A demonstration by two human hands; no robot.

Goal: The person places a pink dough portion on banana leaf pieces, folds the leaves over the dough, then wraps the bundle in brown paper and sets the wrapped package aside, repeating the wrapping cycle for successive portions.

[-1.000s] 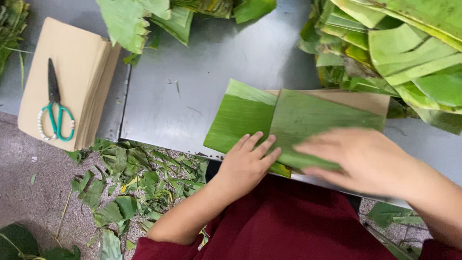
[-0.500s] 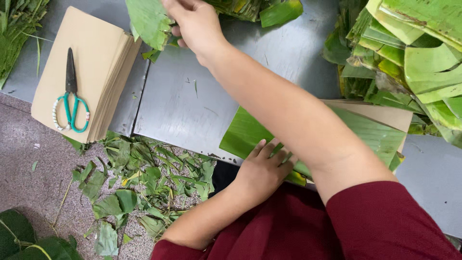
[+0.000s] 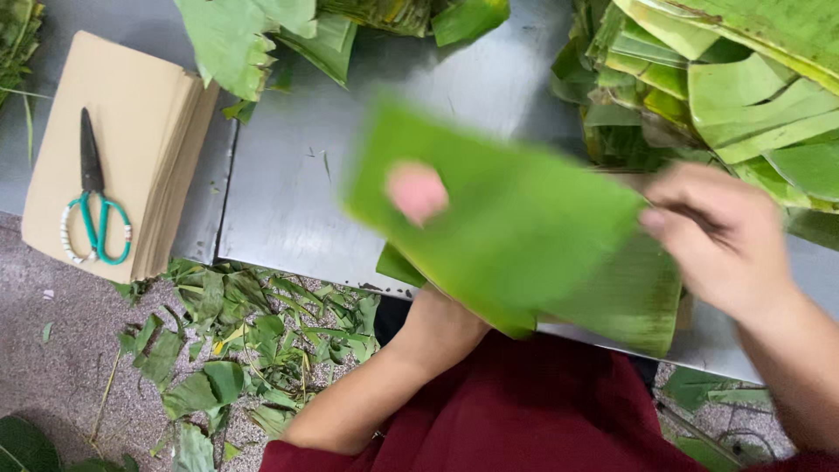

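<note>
Because the green leaf piece [image 3: 516, 227] is blurred by motion, its edges and its veins are hard to make out, and it covers most of the left hand [image 3: 418, 192] — only one pinkish fingertip shows at its upper left part, so I cannot tell if the left fingers are clenched or loose. The left forearm comes up from below and goes out of sight under the leaf. The right hand [image 3: 712, 236] holds the right edge of the leaf, its fingers curled and pinching it, above the grey metal worktop [image 3: 280, 175]. Under this leaf lies another leaf on the worktop edge, partly hidden. The pile of leaves [image 3: 743, 87] at the upper right is cut off by the frame, and so is the leaf heap [image 3: 262, 35] at the top. The scissors [image 3: 94, 205] with teal handles rest on the stack of brown paper [image 3: 131, 131] at left.

Half a second ago the right arm reached across to the top heap and the left hand pressed flat on the lying leaf — now both hands carry a new leaf over it.
</note>
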